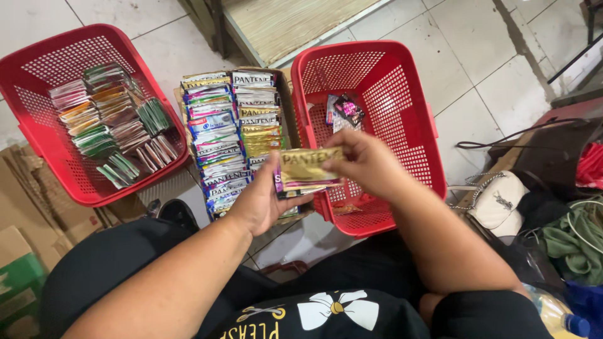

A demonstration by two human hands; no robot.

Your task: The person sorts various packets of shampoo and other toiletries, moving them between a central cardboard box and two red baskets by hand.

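Head view, looking down at a seated person's lap and a tiled floor (477, 69). The left hand (257, 201) is closed around a small stack of sachets (300, 187), gripping it from below. The right hand (363, 162) pinches the top gold sachet (306, 164) by its right edge, fingers closed on it. The stack sits between the two hands, above the gap between a carton (286, 94) and the right basket (377, 125).

The carton holds two upright rows of sachets in gold, green, blue and white. The right red basket is nearly bare, with a few dark and pink sachets (342, 112) near its back wall. A left red basket (81, 107) holds bundled sachets in several colours. A white bag (499, 201) lies at right.

The step in hand looks like sorting: peeling one sachet off the stack. The next move likely calls for lifting it clear without dragging those beneath.
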